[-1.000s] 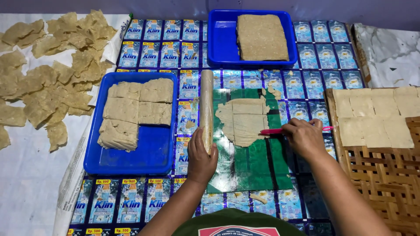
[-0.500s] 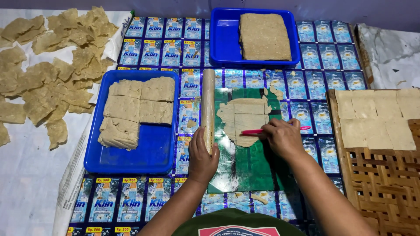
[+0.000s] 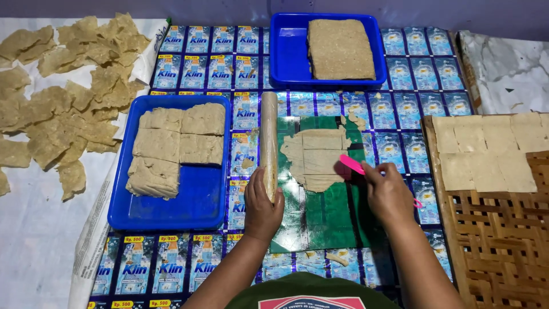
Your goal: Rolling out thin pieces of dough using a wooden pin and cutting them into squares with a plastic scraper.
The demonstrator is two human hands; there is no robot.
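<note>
A flattened beige dough sheet, scored into squares, lies on a green plastic sheet. My left hand grips the near end of a wooden rolling pin that lies lengthwise along the dough's left edge. My right hand holds a pink flat scraper whose tip touches the dough's right edge.
A blue tray at left holds thick dough blocks. Another blue tray at the back holds a dough slab. Cut squares rest on a woven bamboo rack at right. Several irregular pieces lie on white paper at left.
My right hand has moved left with the pink scraper, from beyond the green sheet's right side onto the dough's right edge. The left hand and rolling pin stay put.
</note>
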